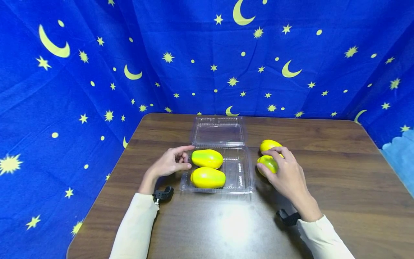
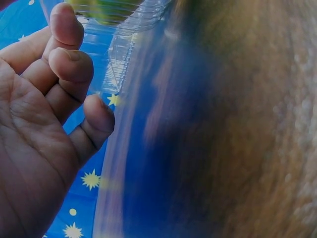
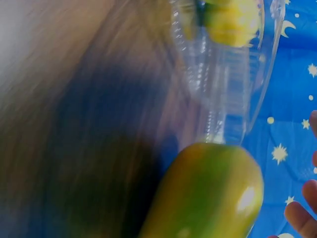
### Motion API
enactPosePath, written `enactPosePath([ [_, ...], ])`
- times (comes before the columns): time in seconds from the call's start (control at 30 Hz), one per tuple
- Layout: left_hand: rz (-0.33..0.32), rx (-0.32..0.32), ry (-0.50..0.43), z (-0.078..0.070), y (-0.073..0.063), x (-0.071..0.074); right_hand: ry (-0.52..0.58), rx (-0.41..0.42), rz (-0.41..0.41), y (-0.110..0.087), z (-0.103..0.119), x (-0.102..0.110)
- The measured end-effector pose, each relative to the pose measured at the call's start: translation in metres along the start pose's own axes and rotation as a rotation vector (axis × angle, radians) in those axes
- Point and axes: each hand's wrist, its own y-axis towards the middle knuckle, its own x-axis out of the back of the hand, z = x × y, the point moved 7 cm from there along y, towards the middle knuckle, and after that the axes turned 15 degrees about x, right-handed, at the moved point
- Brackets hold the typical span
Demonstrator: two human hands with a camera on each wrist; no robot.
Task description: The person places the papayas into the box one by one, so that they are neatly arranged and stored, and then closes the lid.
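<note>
Two yellow-green oval fruits (image 1: 207,177) lie side by side in the left part of a clear plastic clamshell box (image 1: 237,187), its lid (image 1: 220,133) thrown back. At the box's left wall is my left hand (image 1: 169,162), index finger extended to the rear corner, thumb by the side, the other fingers loosely bent around nothing. Right of the box, my right hand (image 1: 288,174) has thumb and fingers curved round a third yellow-green fruit (image 3: 208,193) on the table. The palm side is hidden in the head view. Another yellow fruit (image 1: 269,144) lies just behind it.
The brown wooden table (image 1: 207,219) reflects a bright light near its front. A blue curtain (image 1: 194,46) with moons and stars stands behind and to the sides. Light blue fabric (image 1: 399,154) shows at the far right. Black wrist mounts (image 1: 164,194) sit under both wrists.
</note>
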Motion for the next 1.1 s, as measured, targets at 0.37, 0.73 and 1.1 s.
enactPosePath([
  [0.37, -0.002, -0.026, -0.005, 0.001, -0.001, -0.001, -0.008, -0.026, 0.014, -0.023, -0.011, -0.001],
  [0.73, 0.004, -0.030, 0.007, 0.001, 0.001, -0.002, -0.018, -0.066, 0.021, -0.038, -0.023, 0.002],
  [1.1, -0.004, -0.025, 0.011, -0.001, 0.000, -0.001, -0.013, -0.070, -0.002, -0.046, -0.030, 0.000],
])
